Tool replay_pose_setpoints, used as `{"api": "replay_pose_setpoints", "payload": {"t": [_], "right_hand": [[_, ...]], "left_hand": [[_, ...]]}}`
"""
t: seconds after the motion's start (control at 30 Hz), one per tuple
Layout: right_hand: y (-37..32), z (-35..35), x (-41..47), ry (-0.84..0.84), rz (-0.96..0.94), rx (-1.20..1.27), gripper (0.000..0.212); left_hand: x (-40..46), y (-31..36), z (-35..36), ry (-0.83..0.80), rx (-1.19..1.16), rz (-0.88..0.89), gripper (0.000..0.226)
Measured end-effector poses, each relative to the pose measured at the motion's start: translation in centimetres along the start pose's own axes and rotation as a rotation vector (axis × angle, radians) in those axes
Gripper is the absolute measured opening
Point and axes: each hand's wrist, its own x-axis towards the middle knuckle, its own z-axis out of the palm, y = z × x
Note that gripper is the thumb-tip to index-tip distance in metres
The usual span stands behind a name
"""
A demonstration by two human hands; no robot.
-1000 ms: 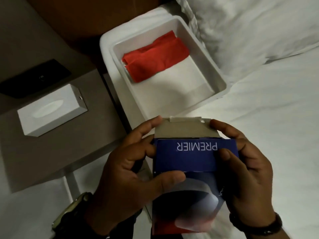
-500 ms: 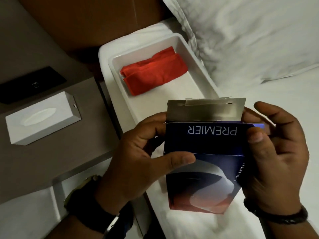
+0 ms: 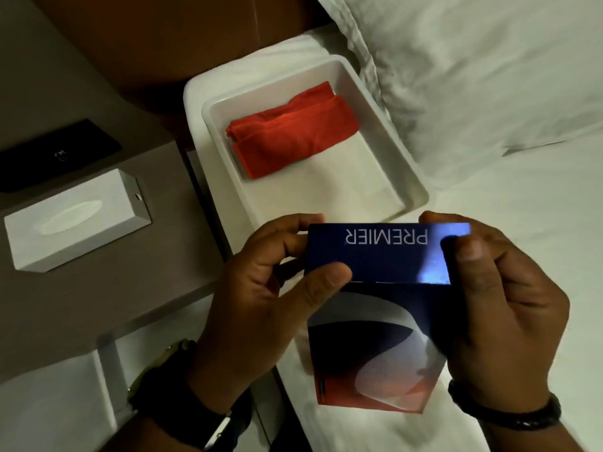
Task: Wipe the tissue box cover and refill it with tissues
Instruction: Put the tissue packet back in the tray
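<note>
I hold a blue cardboard tissue pack (image 3: 375, 308) marked PREMIER upright over the bed edge. My left hand (image 3: 261, 305) grips its left side, thumb across the front below the blue end flap. My right hand (image 3: 499, 318) grips the right side, thumb pressing on that flap. The white tissue box cover (image 3: 75, 220), with an oval slot on top, lies on the brown bedside table (image 3: 98, 305) to the left. A folded red cloth (image 3: 290, 128) lies in a white tray (image 3: 417, 187) on the bed.
A black flat device (image 3: 55, 154) lies at the back of the bedside table. A white pillow (image 3: 473, 66) fills the upper right, white bedsheet (image 3: 538, 207) the right side. A brown headboard (image 3: 163, 37) runs along the top.
The grey inner flap that stood up at the pack's top is now out of sight, with the blue flap folded over the end. Both hands kept their grip.
</note>
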Motion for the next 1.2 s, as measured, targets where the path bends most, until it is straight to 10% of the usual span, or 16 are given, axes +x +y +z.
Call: {"api": "replay_pose_setpoints", "payload": {"t": [0.27,0.4,0.6,0.73,0.9,1.2], "right_hand": [[0.9,-0.4,1.1,-0.150,0.032,-0.080,0.027],[2.1,-2.8,1.7,-0.365,-0.110,-0.299,0.035],[3.3,-2.9,2.8,0.072,0.095,-0.232,0.024],[4.0,0.0,4.7,0.242,0.178,-0.222,0.035],[5.3,3.1,7.8,0.208,0.185,-0.372,0.046],[8.4,3.4,11.0,0.086,0.027,-0.754,0.039]], "left_hand": [[0.6,-1.3,1.5,0.114,-0.189,-0.107,0.027],[0.0,-1.7,1.3,0.120,-0.110,-0.182,0.053],[-6.0,-4.2,0.7,0.346,0.092,-0.522,0.045],[-5.9,-4.3,0.6,0.535,-0.092,-0.440,0.047],[0.3,-2.3,-1.1,0.495,0.117,-0.277,0.015],[4.8,-2.7,-1.9,0.425,0.209,-0.287,0.022]]}}
